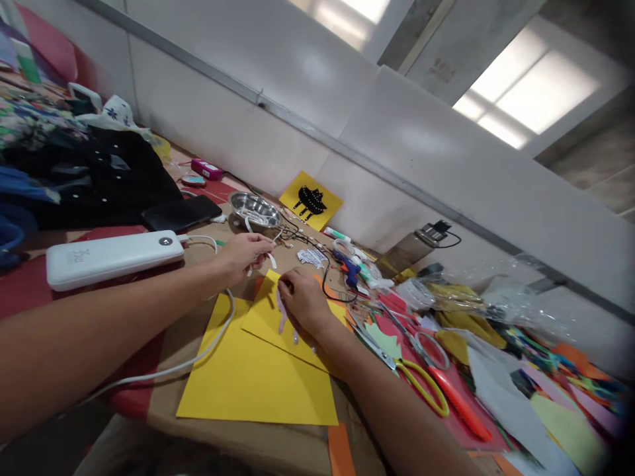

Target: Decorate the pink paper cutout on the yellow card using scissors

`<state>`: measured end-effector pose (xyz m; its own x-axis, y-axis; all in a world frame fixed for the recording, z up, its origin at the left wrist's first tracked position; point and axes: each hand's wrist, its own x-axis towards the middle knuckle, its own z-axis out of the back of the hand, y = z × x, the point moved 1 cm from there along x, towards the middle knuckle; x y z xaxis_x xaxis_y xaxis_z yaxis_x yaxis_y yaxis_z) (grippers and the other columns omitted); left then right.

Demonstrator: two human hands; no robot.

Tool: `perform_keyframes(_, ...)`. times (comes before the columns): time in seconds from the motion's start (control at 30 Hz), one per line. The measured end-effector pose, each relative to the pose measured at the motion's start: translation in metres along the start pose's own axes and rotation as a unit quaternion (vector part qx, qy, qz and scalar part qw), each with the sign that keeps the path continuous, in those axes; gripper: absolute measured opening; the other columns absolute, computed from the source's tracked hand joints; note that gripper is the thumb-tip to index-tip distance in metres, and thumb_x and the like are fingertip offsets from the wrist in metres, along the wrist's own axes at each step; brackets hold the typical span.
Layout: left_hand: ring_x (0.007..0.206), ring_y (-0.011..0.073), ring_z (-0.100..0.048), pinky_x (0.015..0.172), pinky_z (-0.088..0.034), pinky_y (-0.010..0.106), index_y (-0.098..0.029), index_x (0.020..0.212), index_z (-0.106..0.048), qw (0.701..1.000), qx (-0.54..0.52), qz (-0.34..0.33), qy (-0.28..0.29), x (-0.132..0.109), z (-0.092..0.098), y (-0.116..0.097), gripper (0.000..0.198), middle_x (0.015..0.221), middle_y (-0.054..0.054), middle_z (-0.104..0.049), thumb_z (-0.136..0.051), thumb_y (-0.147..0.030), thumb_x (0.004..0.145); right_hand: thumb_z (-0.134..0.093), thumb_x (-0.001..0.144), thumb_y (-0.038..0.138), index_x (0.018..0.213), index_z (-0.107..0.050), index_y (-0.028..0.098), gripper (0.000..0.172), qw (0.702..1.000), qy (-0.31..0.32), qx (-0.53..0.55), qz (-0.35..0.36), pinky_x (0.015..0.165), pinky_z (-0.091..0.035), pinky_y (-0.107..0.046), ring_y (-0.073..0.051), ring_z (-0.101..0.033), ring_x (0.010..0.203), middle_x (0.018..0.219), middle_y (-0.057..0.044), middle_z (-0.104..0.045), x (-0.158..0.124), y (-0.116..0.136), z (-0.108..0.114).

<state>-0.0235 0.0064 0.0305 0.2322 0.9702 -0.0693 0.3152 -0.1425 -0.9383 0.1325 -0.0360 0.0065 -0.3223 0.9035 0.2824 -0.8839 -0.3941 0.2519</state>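
Note:
My left hand is raised above the cardboard, fingers pinched around thin white strips whose ends hang below. Just behind it stands a shiny metal bowl with more white strips inside. My right hand rests on a smaller yellow sheet, its fingers curled together at the top of a pale lilac piece. What lies under those fingers is hidden. A larger yellow sheet lies beneath the smaller one.
A white power bank with a white cable and a black phone lie left. Yellow-handled scissors, a blue glue gun, a bottle and paper scraps crowd the right. A yellow card with a black cutout leans against the wall.

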Motion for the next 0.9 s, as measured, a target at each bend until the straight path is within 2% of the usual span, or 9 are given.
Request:
perform_keyframes(0.2,0.038,0.0027,-0.034,0.038,-0.019,0.018,-0.012,0.063,-0.056,1.000,0.016,0.001,-0.001,-0.001,-0.001,0.003,0.008,0.048,-0.004,-0.047,-0.060,-0.011,0.069,-0.048,0.085,0.019,0.083,-0.064,0.016,0.017,1.000,0.018,-0.023,0.007,0.073,-0.041,-0.024,-0.014,-0.054,0.078,0.083,-0.006,-0.061,-0.002,0.002,-0.001)
perform_keyframes(0.33,0.038,0.0022,-0.035,0.038,-0.019,0.018,-0.011,0.064,-0.056,1.000,0.008,-0.001,0.010,-0.001,-0.002,0.006,0.007,0.054,-0.001,-0.052,-0.059,-0.013,0.071,-0.049,0.084,0.016,0.082,-0.067,0.015,0.018,0.998,0.051,0.025,-0.008,0.073,-0.041,-0.024,-0.013,-0.056,0.077,0.082,-0.006,-0.064,0.001,0.000,0.004)
perform_keyframes(0.53,0.038,0.0026,-0.035,0.038,-0.020,0.018,-0.011,0.064,-0.057,1.000,0.007,0.001,0.010,-0.002,-0.002,0.006,0.007,0.051,-0.003,-0.049,-0.062,-0.013,0.067,-0.051,0.081,0.013,0.083,-0.070,0.016,0.020,0.990,0.091,0.104,-0.034,0.071,-0.044,-0.023,-0.013,-0.060,0.076,0.082,-0.004,-0.068,0.008,-0.007,0.009)
perform_keyframes(0.9,0.037,0.0027,-0.036,0.037,-0.020,0.017,-0.011,0.065,-0.057,1.000,-0.010,0.008,0.015,0.000,-0.002,0.010,0.004,0.051,-0.002,-0.051,-0.061,-0.011,0.067,-0.054,0.076,0.008,0.081,-0.069,0.013,0.017,0.996,0.084,0.033,-0.015,0.074,-0.041,-0.024,-0.015,-0.057,0.080,0.083,-0.008,-0.066,0.012,0.002,0.008)
